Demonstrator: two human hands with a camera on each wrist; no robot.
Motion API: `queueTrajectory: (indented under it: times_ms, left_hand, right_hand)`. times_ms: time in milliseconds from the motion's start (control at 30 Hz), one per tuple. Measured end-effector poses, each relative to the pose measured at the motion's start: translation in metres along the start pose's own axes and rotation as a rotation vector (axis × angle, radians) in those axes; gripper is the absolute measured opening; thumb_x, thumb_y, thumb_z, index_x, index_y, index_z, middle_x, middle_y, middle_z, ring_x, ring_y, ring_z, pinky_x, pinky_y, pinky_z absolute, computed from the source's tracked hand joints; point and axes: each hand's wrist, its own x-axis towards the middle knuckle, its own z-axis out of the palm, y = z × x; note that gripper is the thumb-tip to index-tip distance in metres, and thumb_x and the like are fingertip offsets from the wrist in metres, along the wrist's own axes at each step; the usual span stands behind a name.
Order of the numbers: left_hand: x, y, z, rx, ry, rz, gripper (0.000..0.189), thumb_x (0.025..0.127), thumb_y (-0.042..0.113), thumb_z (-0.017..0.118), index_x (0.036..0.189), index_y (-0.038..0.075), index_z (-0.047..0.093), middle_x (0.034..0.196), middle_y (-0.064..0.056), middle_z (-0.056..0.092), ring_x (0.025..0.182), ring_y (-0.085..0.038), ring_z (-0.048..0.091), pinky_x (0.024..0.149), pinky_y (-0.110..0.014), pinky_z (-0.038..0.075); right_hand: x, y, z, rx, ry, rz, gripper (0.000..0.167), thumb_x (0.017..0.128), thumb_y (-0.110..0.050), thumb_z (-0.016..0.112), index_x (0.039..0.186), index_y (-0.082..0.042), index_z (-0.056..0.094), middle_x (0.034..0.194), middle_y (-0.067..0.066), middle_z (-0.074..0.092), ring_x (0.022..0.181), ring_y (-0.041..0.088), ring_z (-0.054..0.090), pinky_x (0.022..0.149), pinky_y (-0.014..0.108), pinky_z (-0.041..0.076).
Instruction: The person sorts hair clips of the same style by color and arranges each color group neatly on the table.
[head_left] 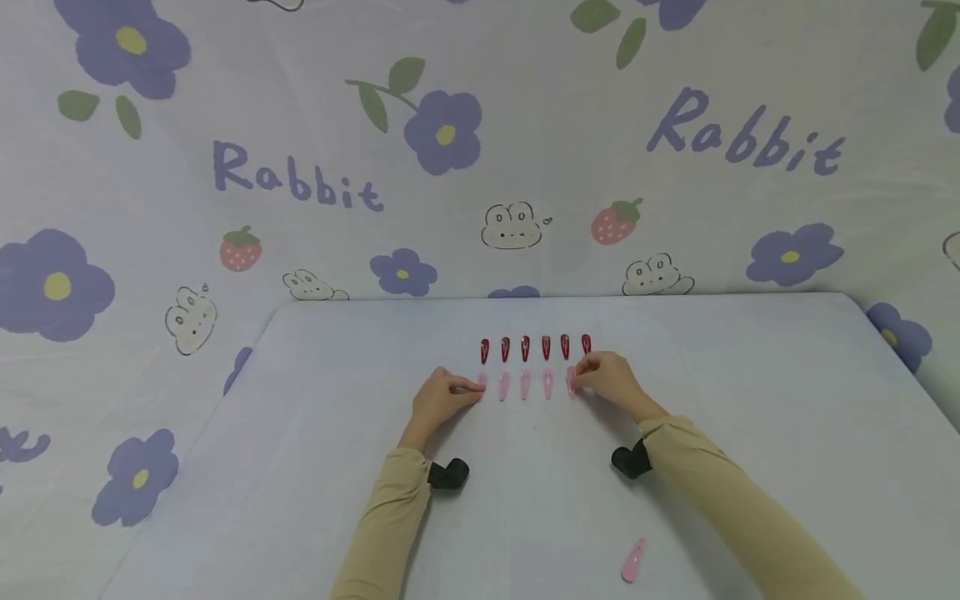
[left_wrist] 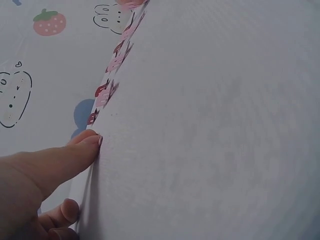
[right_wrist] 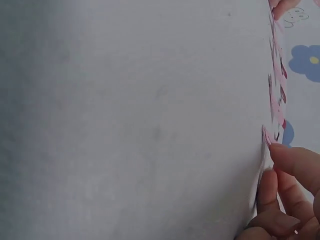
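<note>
Two rows of snap hair clips lie on the white table. The far row is made of several red hair clips (head_left: 525, 347). Nearer runs a row of several pink hair clips (head_left: 525, 384). At its left end, my left hand (head_left: 441, 400) pinches a pink hair clip (head_left: 482, 381) between thumb and finger, covering part of it. My right hand (head_left: 613, 383) pinches the pink hair clip (head_left: 572, 380) at the right end, just below the last red one. In the right wrist view that pink clip (right_wrist: 267, 135) shows at the fingertips.
One more pink hair clip (head_left: 633, 560) lies apart near the table's front, left of the right sleeve. The white table (head_left: 300, 467) meets a patterned cloth (head_left: 540, 150) with flowers and rabbits at its back and sides. Black wrist mounts (head_left: 449, 474) sit on both wrists.
</note>
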Motion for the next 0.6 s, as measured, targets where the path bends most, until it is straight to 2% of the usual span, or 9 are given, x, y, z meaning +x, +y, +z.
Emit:
queueTrajectory:
  times_ms: [267, 600]
  left_hand:
    - [0.0000, 0.0017, -0.0012, 0.000, 0.000, 0.003, 0.016, 0.074, 0.027, 0.073, 0.087, 0.018, 0.074, 0.073, 0.001, 0.042, 0.064, -0.014, 0.038, 0.055, -0.027, 0.029]
    - [0.0005, 0.0016, -0.0016, 0.005, -0.001, -0.005, 0.016, 0.075, 0.027, 0.073, 0.088, 0.017, 0.074, 0.074, 0.001, 0.042, 0.064, -0.014, 0.037, 0.056, -0.027, 0.029]
  right_hand:
    - [0.0008, -0.0016, -0.0003, -0.044, 0.050, 0.039, 0.015, 0.075, -0.012, 0.070, 0.079, 0.001, 0.063, 0.078, 0.009, 0.060, 0.074, 0.022, 0.048, 0.065, 0.033, 0.037]
    - [0.0013, -0.0024, -0.0009, -0.012, 0.049, 0.038, 0.017, 0.073, -0.012, 0.072, 0.081, 0.003, 0.066, 0.075, 0.008, 0.062, 0.074, 0.022, 0.050, 0.064, 0.031, 0.038]
